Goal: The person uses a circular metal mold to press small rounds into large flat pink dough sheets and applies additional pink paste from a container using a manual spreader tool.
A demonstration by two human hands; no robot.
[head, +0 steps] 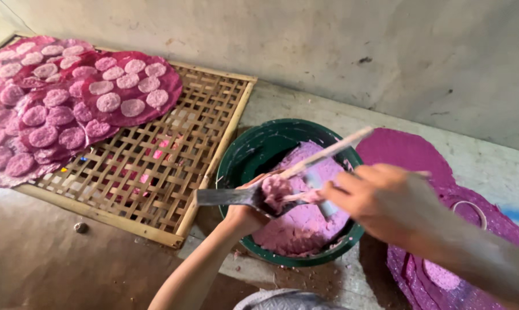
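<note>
A dark green bucket holds thick pink paste. My left hand grips a metal ladle over the bucket, its bowl heaped with pink paste. My right hand holds a thin flat stick that slants up to the right and touches the paste in the ladle. The right hand is blurred.
A woven bamboo tray lies to the left with round magenta sheets dotted with pale pink discs. More magenta sheets lie to the right of the bucket, one with a white ring. A rough wall stands behind.
</note>
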